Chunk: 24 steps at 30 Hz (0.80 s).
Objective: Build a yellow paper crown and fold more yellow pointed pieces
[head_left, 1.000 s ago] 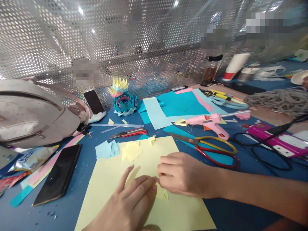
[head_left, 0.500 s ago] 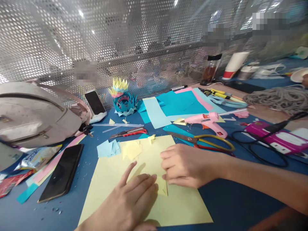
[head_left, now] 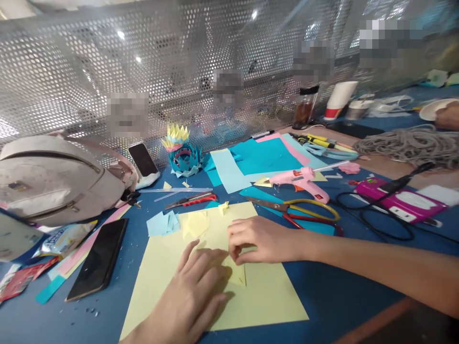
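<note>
A large pale-yellow paper sheet (head_left: 276,298) lies on the blue table before me. On it is a small folded piece of yellow paper (head_left: 238,277), partly covered by my hands. My left hand (head_left: 193,289) lies over its left side, fingers stretched out and spread. At the paper's upper edge, my right hand (head_left: 260,239) is closed, thumb and fingertips curled together on it. Behind my hands, small yellow squares (head_left: 196,223), light-blue squares (head_left: 163,223) and a small folded yellow piece (head_left: 224,207) rest along the sheet's far edge.
Scissors (head_left: 287,206), a pink glue gun (head_left: 299,181) and a red cutter (head_left: 193,200) lie beyond the sheet. A folded-paper crown shape (head_left: 184,160) stands behind. To the left are a black phone (head_left: 98,260) and a backpack (head_left: 53,177); a purple power strip (head_left: 401,200) is right.
My right hand has shifted slightly left and up, its thumb now curled under the fingers. My left hand's fingers have drawn a little left. The view has shifted slightly.
</note>
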Available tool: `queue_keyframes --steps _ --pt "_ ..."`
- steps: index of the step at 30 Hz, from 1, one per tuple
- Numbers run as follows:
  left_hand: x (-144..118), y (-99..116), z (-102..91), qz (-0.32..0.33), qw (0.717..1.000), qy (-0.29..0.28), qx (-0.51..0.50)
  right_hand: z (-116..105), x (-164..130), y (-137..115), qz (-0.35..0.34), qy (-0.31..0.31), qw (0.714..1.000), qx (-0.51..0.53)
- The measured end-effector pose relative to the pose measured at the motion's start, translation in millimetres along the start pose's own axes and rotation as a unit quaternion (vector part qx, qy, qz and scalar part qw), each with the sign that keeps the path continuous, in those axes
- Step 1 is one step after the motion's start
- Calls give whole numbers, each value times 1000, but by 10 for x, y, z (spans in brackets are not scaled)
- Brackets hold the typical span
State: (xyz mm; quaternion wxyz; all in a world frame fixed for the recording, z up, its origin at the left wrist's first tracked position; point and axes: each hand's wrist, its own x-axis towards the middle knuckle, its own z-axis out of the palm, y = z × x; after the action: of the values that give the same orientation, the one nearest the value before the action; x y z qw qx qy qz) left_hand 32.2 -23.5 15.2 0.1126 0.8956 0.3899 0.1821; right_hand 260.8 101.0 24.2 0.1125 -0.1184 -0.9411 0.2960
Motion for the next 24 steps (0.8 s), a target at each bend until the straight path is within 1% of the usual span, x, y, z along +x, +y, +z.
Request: queue_keyframes --steps 3,4,5,7,8,13,19,24 --pt "74 25 88 -87 995 45 -32 38 10 -15 55 6 998 7" --pt "114 26 104 -111 992 50 -37 47 11 -19 72 9 997 5" --pt "158 21 112 -136 989 51 -40 55 10 -23 87 11 996 2" --pt "248 7 107 -178 983 34 -39 63 6 -33 109 18 994 -3" --pt "287 0 99 -190 981 28 -39 65 3 -38 116 21 993 -4" --pt "392 20 83 -210 976 13 -56 74 -22 -66 120 32 992 -6" --pt "374 38 88 -223 973 18 -51 113 -52 -84 101 40 994 0" --pt "365 72 90 -220 974 21 -51 122 -61 -104 88 42 995 -6"
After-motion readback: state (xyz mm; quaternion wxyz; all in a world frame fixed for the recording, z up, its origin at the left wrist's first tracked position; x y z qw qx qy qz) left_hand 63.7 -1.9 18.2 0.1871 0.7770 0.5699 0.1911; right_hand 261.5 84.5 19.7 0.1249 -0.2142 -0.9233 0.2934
